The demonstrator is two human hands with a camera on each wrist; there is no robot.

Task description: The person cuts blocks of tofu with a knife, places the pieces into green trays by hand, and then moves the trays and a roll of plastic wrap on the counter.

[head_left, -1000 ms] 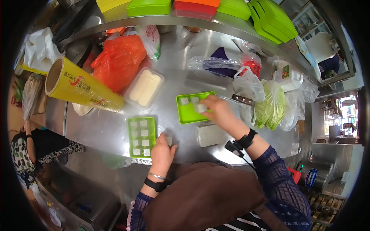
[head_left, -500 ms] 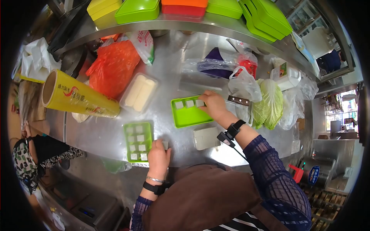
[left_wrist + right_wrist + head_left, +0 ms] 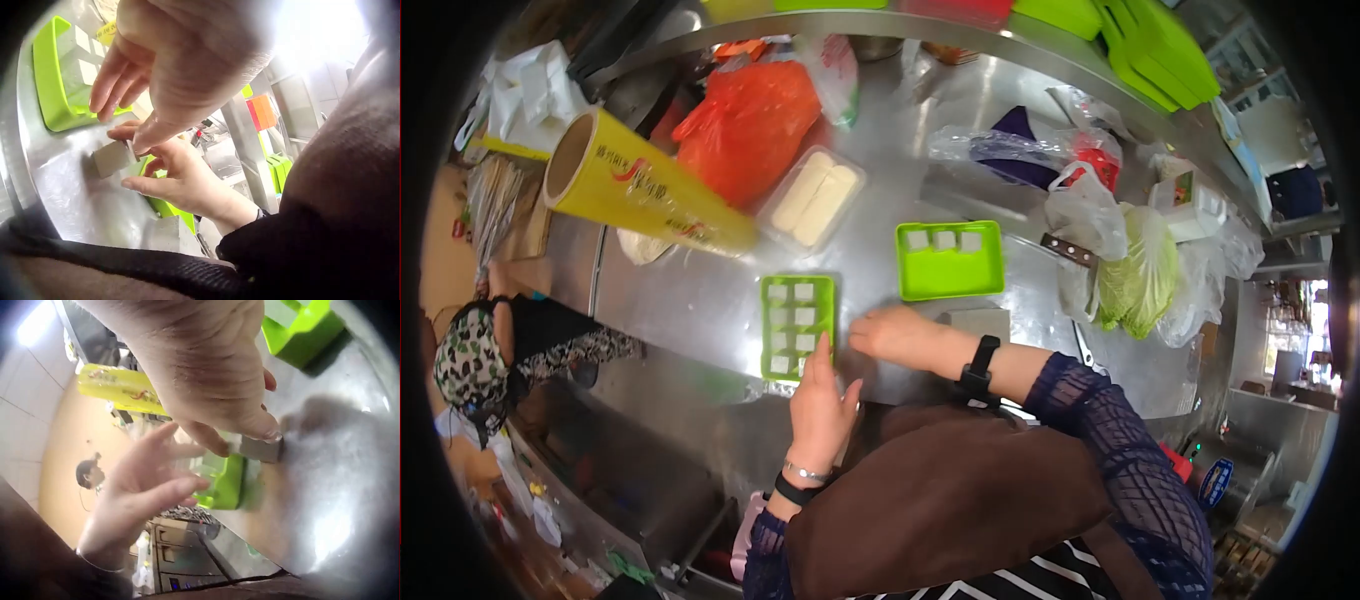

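Note:
My right hand (image 3: pixel 897 335) is low over the steel table, between two green trays. Its thumb and fingers pinch a small pale grey block (image 3: pixel 111 160), which the hand hides in the head view. My left hand (image 3: pixel 818 408) is beside the left green tray (image 3: pixel 831 300), fingers straight and thumb spread. In the left wrist view its thumb overlaps the end of the small block. Pale cubes (image 3: pixel 805 316) stand in rows in the left tray. Three more cubes (image 3: pixel 944 240) line the far side of the right green tray (image 3: pixel 950 280). A larger pale grey block (image 3: pixel 980 320) lies behind the right forearm.
A yellow film roll (image 3: pixel 650 190), an orange bag (image 3: pixel 745 125) and a clear box with pale sticks (image 3: pixel 812 200) stand at the back left. Napa cabbage (image 3: pixel 1140 275), a knife handle (image 3: pixel 1067 249) and plastic bags are on the right. A shelf edge (image 3: pixel 960 38) crosses the back.
My right hand has set a third cube in the right tray, left it, and come down left beside my left hand. My left fingers now overlap the left tray's edge. The head view has shifted.

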